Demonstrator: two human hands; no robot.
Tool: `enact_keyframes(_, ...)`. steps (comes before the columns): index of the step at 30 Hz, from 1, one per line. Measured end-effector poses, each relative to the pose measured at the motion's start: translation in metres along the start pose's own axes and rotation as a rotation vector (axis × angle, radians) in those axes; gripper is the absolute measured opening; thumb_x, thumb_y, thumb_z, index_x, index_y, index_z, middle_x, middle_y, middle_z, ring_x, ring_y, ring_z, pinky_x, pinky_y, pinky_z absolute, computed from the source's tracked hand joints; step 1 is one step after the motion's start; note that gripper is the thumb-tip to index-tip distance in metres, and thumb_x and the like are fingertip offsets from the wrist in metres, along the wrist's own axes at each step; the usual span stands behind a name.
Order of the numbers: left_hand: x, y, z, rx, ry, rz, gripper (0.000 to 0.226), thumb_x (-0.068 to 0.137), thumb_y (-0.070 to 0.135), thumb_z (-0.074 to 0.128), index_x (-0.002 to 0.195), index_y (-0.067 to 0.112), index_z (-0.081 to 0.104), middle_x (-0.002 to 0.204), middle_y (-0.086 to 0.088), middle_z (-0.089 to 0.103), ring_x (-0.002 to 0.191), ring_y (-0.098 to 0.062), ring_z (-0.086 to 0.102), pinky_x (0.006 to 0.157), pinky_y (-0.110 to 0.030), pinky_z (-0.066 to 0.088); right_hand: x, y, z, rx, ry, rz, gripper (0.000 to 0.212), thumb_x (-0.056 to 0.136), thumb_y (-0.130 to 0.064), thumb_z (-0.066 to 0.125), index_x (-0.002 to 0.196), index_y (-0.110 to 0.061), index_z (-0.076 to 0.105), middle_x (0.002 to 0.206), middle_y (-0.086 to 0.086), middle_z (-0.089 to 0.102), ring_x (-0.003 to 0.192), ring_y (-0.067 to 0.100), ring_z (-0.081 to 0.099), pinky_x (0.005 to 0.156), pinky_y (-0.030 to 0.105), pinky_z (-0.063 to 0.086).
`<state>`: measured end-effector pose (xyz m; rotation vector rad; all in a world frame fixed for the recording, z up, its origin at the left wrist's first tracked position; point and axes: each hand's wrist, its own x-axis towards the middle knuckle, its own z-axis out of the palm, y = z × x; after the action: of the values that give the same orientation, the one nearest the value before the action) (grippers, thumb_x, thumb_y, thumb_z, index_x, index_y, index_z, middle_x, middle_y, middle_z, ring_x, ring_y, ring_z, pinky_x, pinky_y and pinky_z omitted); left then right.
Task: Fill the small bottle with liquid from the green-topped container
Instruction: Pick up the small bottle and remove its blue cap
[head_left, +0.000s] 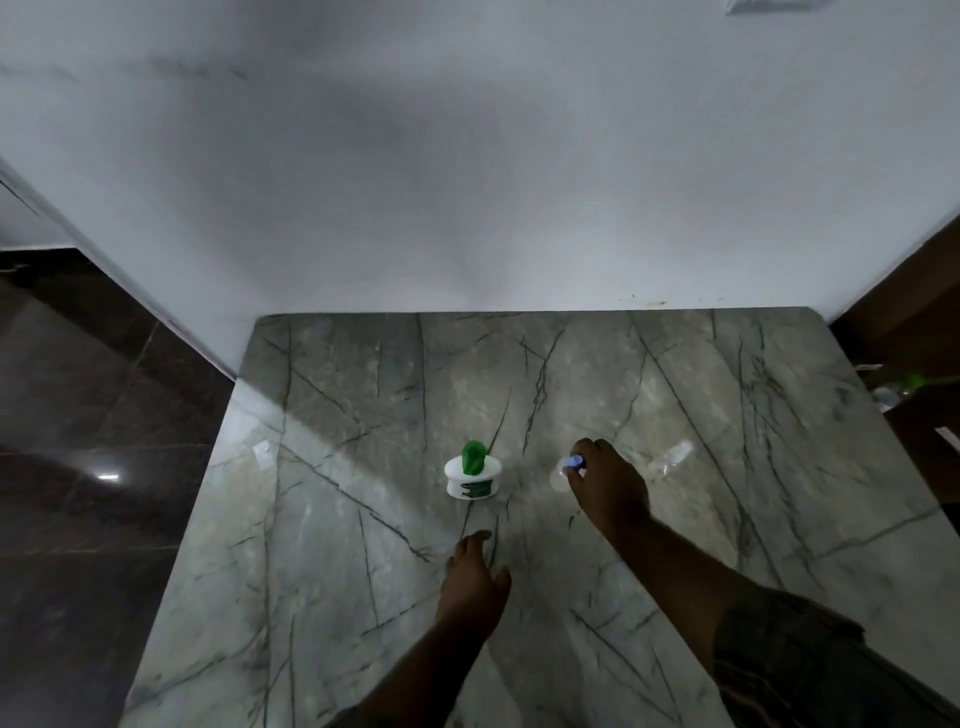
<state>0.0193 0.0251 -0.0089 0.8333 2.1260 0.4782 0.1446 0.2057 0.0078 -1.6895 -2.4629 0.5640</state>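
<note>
A grey-green veined marble tabletop (363, 467) meets a plain white wall (467, 182). On it stands the squat white container with a green nozzle top (472, 475). Just right of that container is the small clear plastic bottle (558, 479) (upright, it seems), its blue cap (574, 461) pinched by the right hand (610, 491). Nearer the person than the container, the left hand (475, 579) is palm-down, fingers relaxed, holding nothing.

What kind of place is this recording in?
Likely an indoor home setting: a veined stone counter against a plain white wall, with glossy dark floor tiles at the left.
</note>
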Motion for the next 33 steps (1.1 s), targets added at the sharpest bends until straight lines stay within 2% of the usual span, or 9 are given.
enact_keyframes(4,-0.006,0.004,0.004,-0.015,0.066,0.149,0.081,0.084,0.047,0.066,0.15,0.023,0.027,0.153,0.002,0.036,0.138,-0.017,0.035,0.113,-0.03,0.033,-0.027,-0.016,-0.004,0.12,-0.011,-0.152,0.022,0.088,-0.036,0.065,0.103,-0.02,0.065,0.098,-0.004,0.065,0.086,0.015,0.064,0.071,0.022,0.045)
enact_keyframes(7,-0.009,0.012,0.009,-0.04,0.1,0.199,0.088,0.08,0.056,0.066,0.151,0.022,0.028,0.151,0.005,0.038,0.139,-0.016,0.037,0.113,-0.034,0.036,-0.046,-0.028,-0.009,0.313,-0.177,-0.221,0.019,0.08,-0.042,0.068,0.088,-0.024,0.066,0.088,-0.01,0.071,0.079,0.004,0.065,0.073,0.026,0.053)
enact_keyframes(10,-0.011,0.019,0.01,-0.043,0.112,0.219,0.054,0.087,0.05,0.061,0.132,0.024,0.045,0.126,0.007,0.058,0.117,-0.015,0.056,0.091,-0.027,0.047,-0.056,-0.034,-0.016,0.477,-0.31,-0.268,0.012,0.08,-0.031,0.072,0.085,-0.021,0.068,0.085,-0.011,0.072,0.079,0.002,0.067,0.077,0.027,0.055)
enact_keyframes(13,-0.014,0.019,0.007,-0.056,0.08,0.26,0.026,0.091,0.042,0.058,0.104,0.023,0.046,0.096,0.005,0.059,0.086,-0.015,0.059,0.065,-0.021,0.04,-0.057,-0.032,-0.023,0.52,-0.387,-0.304,0.011,0.08,-0.021,0.074,0.09,-0.016,0.071,0.088,-0.008,0.073,0.082,0.002,0.068,0.078,0.023,0.054)
enact_keyframes(19,-0.025,0.012,0.001,-0.082,-0.052,0.274,0.028,0.091,0.037,0.062,0.106,0.021,0.045,0.095,0.003,0.059,0.076,-0.007,0.054,0.061,-0.016,0.039,-0.055,-0.033,-0.036,0.403,-0.477,-0.511,0.014,0.083,-0.032,0.07,0.091,-0.021,0.072,0.084,-0.015,0.069,0.079,0.001,0.064,0.073,0.02,0.051)
enact_keyframes(25,-0.03,0.003,-0.013,-0.082,-0.161,0.304,0.032,0.088,0.037,0.067,0.108,0.027,0.044,0.097,0.009,0.058,0.081,-0.005,0.054,0.067,-0.012,0.04,-0.06,-0.04,-0.048,0.463,-0.617,-0.546,0.035,0.085,0.006,0.05,0.103,-0.013,0.073,0.107,-0.004,0.072,0.096,0.003,0.068,0.082,0.023,0.057)
enact_keyframes(29,-0.03,0.001,-0.02,-0.098,-0.077,0.305,0.031,0.086,0.04,0.066,0.106,0.023,0.049,0.097,0.004,0.063,0.085,-0.013,0.06,0.071,-0.022,0.045,-0.07,-0.053,-0.047,0.419,-0.498,-0.345,0.031,0.092,-0.026,0.052,0.12,-0.03,0.065,0.116,-0.016,0.067,0.104,-0.001,0.064,0.09,0.026,0.054)
enact_keyframes(31,-0.031,0.001,-0.023,-0.065,-0.047,0.346,0.033,0.087,0.039,0.065,0.111,0.024,0.049,0.1,0.005,0.063,0.087,-0.01,0.06,0.071,-0.017,0.043,-0.074,-0.062,-0.048,0.262,-0.394,-0.283,0.034,0.089,-0.057,0.049,0.102,-0.032,0.068,0.095,-0.011,0.073,0.081,0.0,0.068,0.078,0.027,0.056)
enact_keyframes(33,-0.031,0.0,-0.026,-0.038,-0.039,0.39,0.037,0.087,0.039,0.065,0.116,0.024,0.048,0.102,0.007,0.063,0.086,-0.005,0.058,0.069,-0.011,0.04,-0.074,-0.067,-0.047,0.252,-0.38,-0.288,0.037,0.087,-0.057,0.056,0.081,-0.021,0.067,0.066,-0.005,0.069,0.054,0.007,0.066,0.062,0.028,0.055)
